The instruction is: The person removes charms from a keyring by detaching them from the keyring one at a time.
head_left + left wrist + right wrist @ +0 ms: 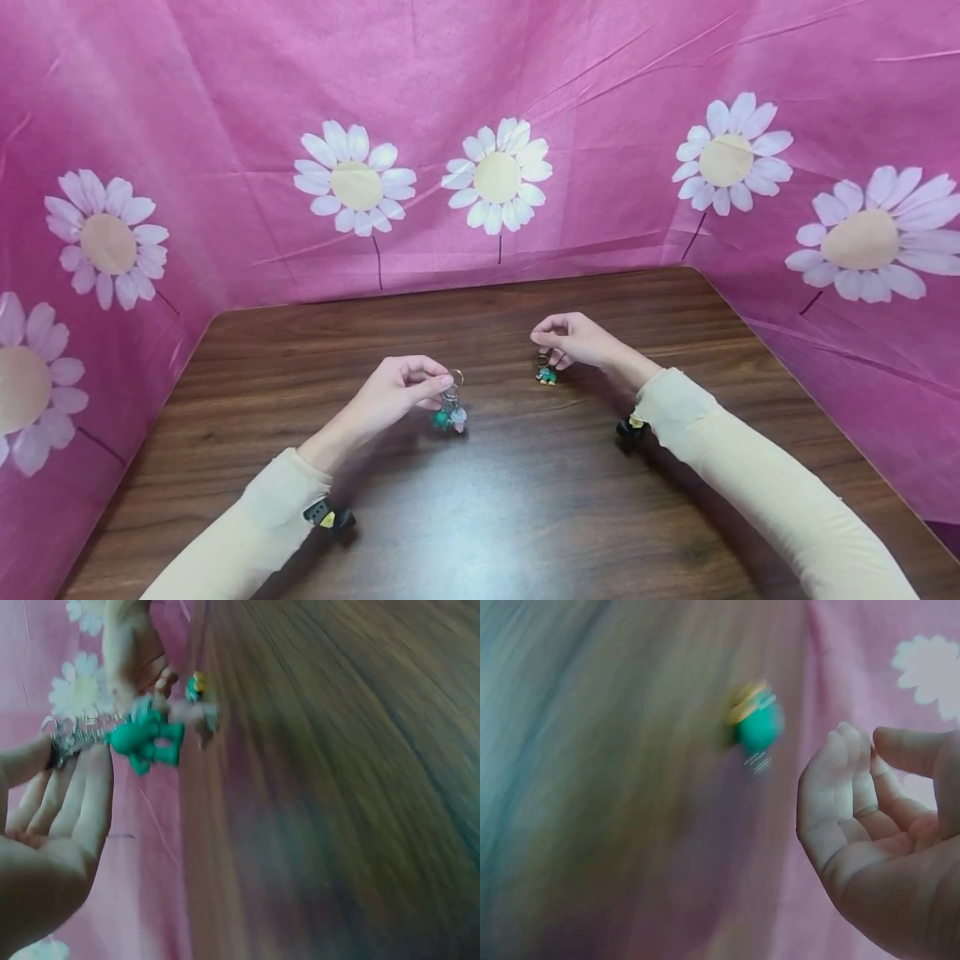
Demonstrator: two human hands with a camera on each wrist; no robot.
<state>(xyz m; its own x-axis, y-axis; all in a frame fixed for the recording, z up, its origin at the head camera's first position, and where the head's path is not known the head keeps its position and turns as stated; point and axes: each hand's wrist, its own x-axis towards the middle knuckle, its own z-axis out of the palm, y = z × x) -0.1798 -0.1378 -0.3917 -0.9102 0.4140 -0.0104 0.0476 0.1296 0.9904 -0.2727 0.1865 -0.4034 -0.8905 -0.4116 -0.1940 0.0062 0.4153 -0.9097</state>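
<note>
My left hand (401, 387) pinches a bunch of keychains by their metal rings and chains (79, 735). From it dangle a green figure charm (146, 739) and a pale pink-and-white charm (458, 418), above the table. My right hand (581, 340) is farther back, its fingers (836, 761) bent loosely and its thumb near them, with nothing visible between the tips. Just below that hand is a separate green-and-yellow keychain (547, 376) with a gold-coloured ring. In the right wrist view it is blurred and apart from the fingers; I cannot tell whether it touches the table.
A brown wood-grain table (450, 517) spreads under both arms. Pink cloth (600, 208) with large white daisies (497, 177) stands around its back and sides. Each wrist wears a small black device on a strap (330, 517).
</note>
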